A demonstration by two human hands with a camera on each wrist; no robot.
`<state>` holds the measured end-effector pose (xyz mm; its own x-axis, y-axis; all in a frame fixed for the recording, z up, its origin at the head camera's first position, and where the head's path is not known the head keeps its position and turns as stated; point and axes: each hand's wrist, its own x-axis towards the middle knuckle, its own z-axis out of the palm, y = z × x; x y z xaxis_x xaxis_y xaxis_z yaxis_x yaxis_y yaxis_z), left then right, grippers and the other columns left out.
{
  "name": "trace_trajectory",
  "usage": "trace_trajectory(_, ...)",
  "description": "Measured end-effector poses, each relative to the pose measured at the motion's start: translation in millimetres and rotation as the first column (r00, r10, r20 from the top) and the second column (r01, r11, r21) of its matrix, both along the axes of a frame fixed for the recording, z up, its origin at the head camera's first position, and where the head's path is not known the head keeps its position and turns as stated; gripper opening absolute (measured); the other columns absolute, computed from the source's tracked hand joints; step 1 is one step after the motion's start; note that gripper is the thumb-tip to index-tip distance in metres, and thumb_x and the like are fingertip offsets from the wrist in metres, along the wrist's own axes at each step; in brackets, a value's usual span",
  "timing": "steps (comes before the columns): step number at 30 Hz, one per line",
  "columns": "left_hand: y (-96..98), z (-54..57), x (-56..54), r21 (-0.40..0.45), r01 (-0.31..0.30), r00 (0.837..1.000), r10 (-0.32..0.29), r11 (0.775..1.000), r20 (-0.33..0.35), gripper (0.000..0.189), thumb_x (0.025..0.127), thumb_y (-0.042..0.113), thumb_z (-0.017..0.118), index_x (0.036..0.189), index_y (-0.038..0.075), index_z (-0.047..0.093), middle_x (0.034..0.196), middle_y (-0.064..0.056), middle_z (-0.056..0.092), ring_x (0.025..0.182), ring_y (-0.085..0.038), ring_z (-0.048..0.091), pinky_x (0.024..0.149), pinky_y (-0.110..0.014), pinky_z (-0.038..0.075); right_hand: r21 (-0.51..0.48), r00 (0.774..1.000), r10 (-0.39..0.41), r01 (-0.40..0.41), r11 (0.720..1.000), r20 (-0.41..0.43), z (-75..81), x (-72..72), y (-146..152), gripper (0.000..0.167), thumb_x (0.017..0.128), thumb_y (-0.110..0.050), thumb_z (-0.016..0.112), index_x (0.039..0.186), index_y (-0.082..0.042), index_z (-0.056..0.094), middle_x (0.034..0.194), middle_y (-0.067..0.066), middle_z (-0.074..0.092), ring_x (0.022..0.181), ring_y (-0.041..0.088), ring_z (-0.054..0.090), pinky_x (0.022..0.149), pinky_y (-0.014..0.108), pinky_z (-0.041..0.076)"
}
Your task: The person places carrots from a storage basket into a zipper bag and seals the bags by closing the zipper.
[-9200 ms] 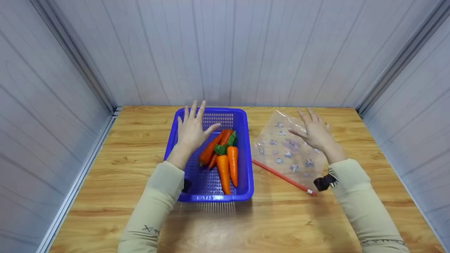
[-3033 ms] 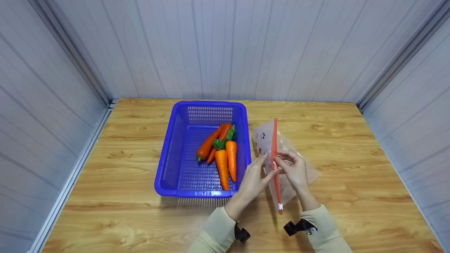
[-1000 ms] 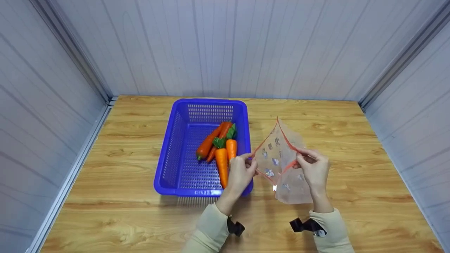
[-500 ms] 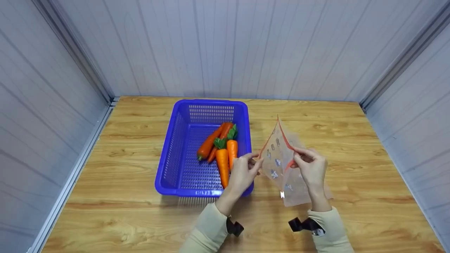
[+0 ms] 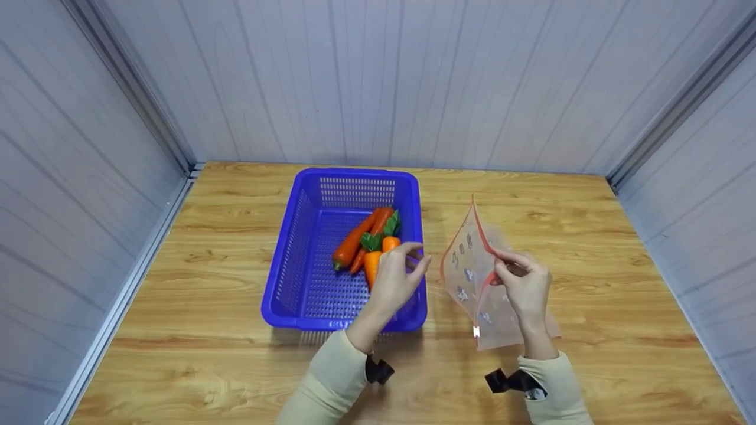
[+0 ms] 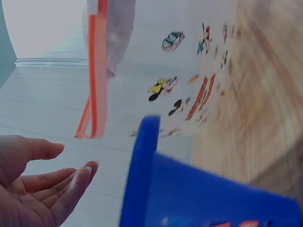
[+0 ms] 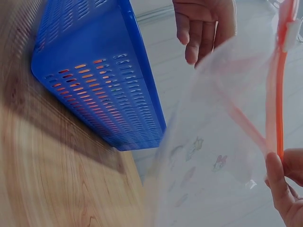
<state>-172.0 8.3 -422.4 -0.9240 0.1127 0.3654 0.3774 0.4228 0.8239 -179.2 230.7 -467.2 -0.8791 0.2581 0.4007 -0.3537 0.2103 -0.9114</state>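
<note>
My right hand [image 5: 527, 286] pinches the red-orange edge of a clear zip bag [image 5: 463, 268] printed with small cartoon figures. The bag's mouth gapes toward the basket, and a white slider [image 5: 476, 332] sits at its near end. Over the right rim of a blue plastic basket [image 5: 277, 265], my left hand [image 5: 397, 280] hovers with loosely bent fingers, thumb apart, holding nothing. Several carrots [image 5: 356, 239] with green tops lie inside the basket; the left hand hides part of the front ones. In the left wrist view the fingertips [image 6: 90, 165] are apart from the bag's edge.
The basket and bag are on a wood-grain table [image 5: 212, 265]. Pale panel walls [image 5: 378, 82] enclose the back and both sides. Each wrist wears a black camera mount [image 5: 380, 372].
The bag, flat at first, was picked up and its mouth pulled apart by both hands. In the last half second the left hand let go of its edge and moved left over the basket.
</note>
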Motion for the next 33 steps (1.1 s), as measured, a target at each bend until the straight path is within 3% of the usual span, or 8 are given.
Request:
trace_trajectory(2,-4.1,3.1,-4.1,-0.020,-0.007,1.000,0.007,1.000,0.000,0.023,0.083,0.010,0.062,0.099,-0.006,0.061,0.081,-0.011,0.064,0.066,-0.016,0.061,0.059,-0.022,0.050,-0.031,1.000,-0.004,0.005,1.000,0.025,21.0,9.9,-10.1,0.016,0.075,0.013,0.057,0.088,0.009,0.066,0.078,0.021,0.060,0.047,0.012,0.057,0.042,0.022,0.048)
trace_trajectory(3,-6.2,4.9,-6.3,-0.027,-0.009,1.000,0.009,1.000,0.008,0.024,0.083,0.010,0.062,0.100,-0.006,0.061,0.082,-0.011,0.063,0.066,-0.016,0.061,0.058,-0.021,0.050,-0.037,1.000,0.001,-0.001,0.999,0.003,17.6,8.1,-8.8,0.016,0.076,0.011,0.058,0.089,0.008,0.067,0.078,0.021,0.060,0.047,0.013,0.057,0.042,0.022,0.048)
trace_trajectory(9,-19.5,18.7,-22.6,-0.064,-0.006,0.996,0.011,0.998,0.085,0.028,0.083,0.013,0.062,0.104,-0.004,0.059,0.083,-0.010,0.063,0.068,-0.016,0.059,0.060,-0.023,0.049,-0.008,0.998,-0.005,0.004,1.000,-0.058,-53.0,-26.8,25.5,0.023,0.076,0.005,0.063,0.090,-0.011,0.072,0.082,0.020,0.060,0.050,0.023,0.059,0.041,0.031,0.048)
trace_trajectory(21,-42.3,37.4,-62.5,-0.117,-0.034,0.975,0.059,0.993,0.215,0.032,0.082,0.016,0.063,0.108,-0.003,0.058,0.086,-0.012,0.064,0.076,-0.021,0.059,0.068,-0.030,0.048,0.001,0.999,0.003,-0.003,1.000,-0.041,-63.5,-29.3,28.6,0.019,0.076,0.003,0.064,0.091,-0.005,0.071,0.081,0.018,0.061,0.047,0.022,0.058,0.040,0.028,0.048)
trace_trajectory(22,-43.8,37.0,-65.4,-0.122,-0.040,0.972,0.067,0.992,0.226,0.032,0.082,0.016,0.063,0.108,-0.003,0.058,0.086,-0.012,0.064,0.077,-0.021,0.059,0.068,-0.031,0.048,-0.028,0.999,0.031,-0.033,0.999,-0.042,-51.7,-22.0,23.7,0.018,0.076,0.004,0.062,0.091,-0.003,0.070,0.080,0.018,0.061,0.047,0.021,0.058,0.040,0.027,0.048)
trace_trajectory(26,-50.9,32.8,-76.8,-0.137,-0.053,0.949,0.093,0.989,0.303,0.035,0.084,0.018,0.061,0.111,-0.003,0.056,0.087,-0.014,0.063,0.075,-0.022,0.059,0.064,-0.031,0.048,-0.041,0.998,0.059,-0.061,0.997,-0.031,-45.3,-18.6,22.2,0.019,0.076,0.006,0.060,0.092,0.000,0.069,0.079,0.017,0.062,0.048,0.017,0.059,0.041,0.024,0.048)
trace_trajectory(29,-57.2,27.8,-85.5,-0.125,-0.063,0.917,0.107,0.990,0.384,0.038,0.085,0.020,0.060,0.114,-0.003,0.054,0.089,-0.014,0.062,0.071,-0.022,0.058,0.062,-0.030,0.048,-0.023,0.999,0.046,-0.046,0.999,-0.017,-54.8,-24.3,26.1,0.019,0.076,0.005,0.062,0.093,-0.001,0.069,0.080,0.016,0.063,0.048,0.018,0.059,0.041,0.025,0.048)
trace_trajectory(33,-65.8,19.4,-96.1,-0.093,-0.086,0.865,0.121,0.992,0.487,0.041,0.085,0.021,0.059,0.117,-0.004,0.051,0.094,-0.016,0.061,0.065,-0.018,0.057,0.061,-0.031,0.050,-0.051,0.998,0.065,-0.065,0.997,-0.009,-44.5,-18.1,20.2,0.018,0.076,0.005,0.062,0.092,0.001,0.069,0.081,0.016,0.064,0.049,0.018,0.059,0.041,0.025,0.049)
